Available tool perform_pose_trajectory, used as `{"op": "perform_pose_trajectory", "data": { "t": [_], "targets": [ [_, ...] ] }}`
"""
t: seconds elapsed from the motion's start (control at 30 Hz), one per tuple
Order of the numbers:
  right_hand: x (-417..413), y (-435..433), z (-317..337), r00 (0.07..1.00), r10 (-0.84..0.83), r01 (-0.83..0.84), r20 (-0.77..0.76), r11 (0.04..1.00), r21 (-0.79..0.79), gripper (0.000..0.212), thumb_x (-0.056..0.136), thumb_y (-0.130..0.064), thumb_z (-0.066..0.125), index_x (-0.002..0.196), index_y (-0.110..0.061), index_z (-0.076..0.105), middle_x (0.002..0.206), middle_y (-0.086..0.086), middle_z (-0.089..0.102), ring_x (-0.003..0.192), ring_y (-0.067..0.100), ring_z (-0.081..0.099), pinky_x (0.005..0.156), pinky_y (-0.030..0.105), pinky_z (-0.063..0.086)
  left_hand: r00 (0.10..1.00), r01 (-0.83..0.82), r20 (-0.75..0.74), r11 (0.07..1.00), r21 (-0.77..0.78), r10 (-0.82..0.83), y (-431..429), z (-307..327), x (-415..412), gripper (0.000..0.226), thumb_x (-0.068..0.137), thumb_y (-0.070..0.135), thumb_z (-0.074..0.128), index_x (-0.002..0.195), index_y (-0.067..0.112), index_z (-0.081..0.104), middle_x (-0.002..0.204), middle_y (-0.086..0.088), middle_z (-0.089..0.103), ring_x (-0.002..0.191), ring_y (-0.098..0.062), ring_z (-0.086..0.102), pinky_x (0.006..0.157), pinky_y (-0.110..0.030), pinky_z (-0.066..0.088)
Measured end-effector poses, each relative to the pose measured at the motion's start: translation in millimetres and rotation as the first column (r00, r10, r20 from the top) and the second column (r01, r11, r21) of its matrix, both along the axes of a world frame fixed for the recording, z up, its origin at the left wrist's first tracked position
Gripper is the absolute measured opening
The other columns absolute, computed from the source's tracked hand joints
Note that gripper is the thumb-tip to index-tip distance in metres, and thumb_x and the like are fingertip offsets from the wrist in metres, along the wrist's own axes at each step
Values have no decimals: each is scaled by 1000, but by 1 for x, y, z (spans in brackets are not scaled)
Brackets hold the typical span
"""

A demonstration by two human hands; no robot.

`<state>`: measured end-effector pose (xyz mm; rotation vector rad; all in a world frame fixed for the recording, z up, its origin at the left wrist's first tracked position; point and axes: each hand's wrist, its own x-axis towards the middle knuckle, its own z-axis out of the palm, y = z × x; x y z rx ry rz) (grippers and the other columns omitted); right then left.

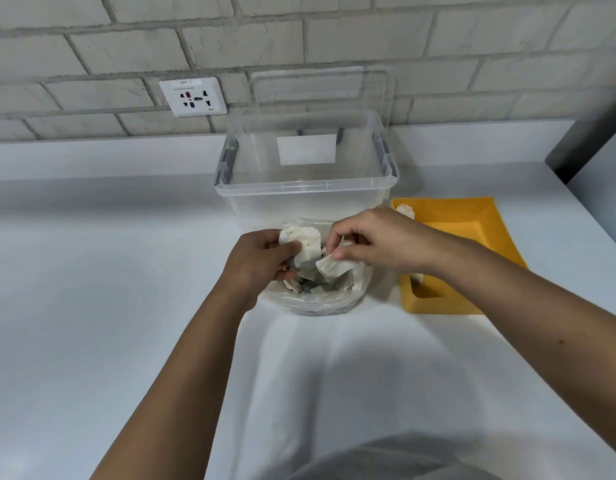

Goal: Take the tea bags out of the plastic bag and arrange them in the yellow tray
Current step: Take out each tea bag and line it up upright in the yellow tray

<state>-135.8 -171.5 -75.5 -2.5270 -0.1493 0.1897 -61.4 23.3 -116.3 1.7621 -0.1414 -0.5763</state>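
Tea bags lie mostly in the open plastic bag on the white counter. The left hand grips one tea bag and the right hand pinches another, so the taking-out step seems to be in hand. Next, each must be carried right to the yellow tray, where a few are lying. A clear box stands just behind, not in the path, and a wall socket is further back.

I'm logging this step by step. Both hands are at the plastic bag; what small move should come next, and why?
Probably the right hand should lift its pinched tea bag clear of the plastic bag and carry it right to the yellow tray. The tray lies on that side with bare floor, and the left hand grips a second tea bag.
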Motion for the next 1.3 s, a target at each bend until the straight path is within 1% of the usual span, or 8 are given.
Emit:
{"op": "perform_pose_trajectory", "data": {
  "t": [0.17,0.5,0.67,0.8,0.9,1.0,1.13,1.3],
  "targets": [
    [2,4,15,999,36,-36,-25,999,-24,14,85,-25,73,98,-32,74,77,-2,67,65,6,59,59,15,44,988,153,3,988,34,-153,-7,7,-10,9,92,10,66,96,6,74,75,-6,70,66,-14,67,72,-30,62],
    [14,12,-1,989,-94,86,112,993,75,30,76,-18,81,101,-24,65,87,-3,62,68,7,57,64,18,46,958,187,-184,967,-174,-218,0,14,-14,18,92,6,63,108,5,72,105,-18,74,91,-21,71,79,-26,59],
    [20,16,-6,987,-118,100,106,982,158,32,75,-16,82,102,-21,64,87,1,66,65,9,60,67,25,52,982,170,-78,984,-50,-173,-2,9,-12,24,85,8,74,108,10,73,100,-10,77,95,-22,73,81,-28,60],
    [20,18,-25,954,-267,212,137,923,321,21,82,-11,75,100,-16,65,88,0,68,68,17,67,67,26,56,996,-8,85,997,76,1,6,-4,-1,17,83,4,72,98,11,74,94,-17,75,92,-38,71,87,-47,59],
    [19,21,-50,972,-227,212,58,957,199,15,83,-4,70,94,-14,71,86,-4,70,73,12,67,68,23,55,989,-105,107,993,61,99,11,-8,5,20,83,1,69,94,17,73,94,-15,75,91,-36,72,85,-44,60],
    [18,27,-68,994,-62,58,-91,997,-49,15,82,-5,69,93,-14,76,90,-3,73,79,4,61,73,13,45,992,-96,93,993,66,89,12,-11,7,21,83,1,68,93,18,73,94,-15,75,91,-35,72,87,-45,60],
    [22,31,-81,979,-13,-37,-202,970,-242,24,80,-8,69,102,-14,74,103,0,71,98,16,61,80,26,49,993,-83,92,993,85,76,12,-18,6,21,84,3,68,95,21,73,93,-15,75,90,-35,72,88,-48,58],
    [25,31,-86,978,-15,-55,-209,944,-326,23,74,-10,73,96,-16,75,97,-1,69,87,17,59,79,33,53,994,-75,84,993,90,67,13,-20,7,22,83,4,68,97,20,73,92,-14,76,88,-35,73,89,-50,58]
  ]
}}
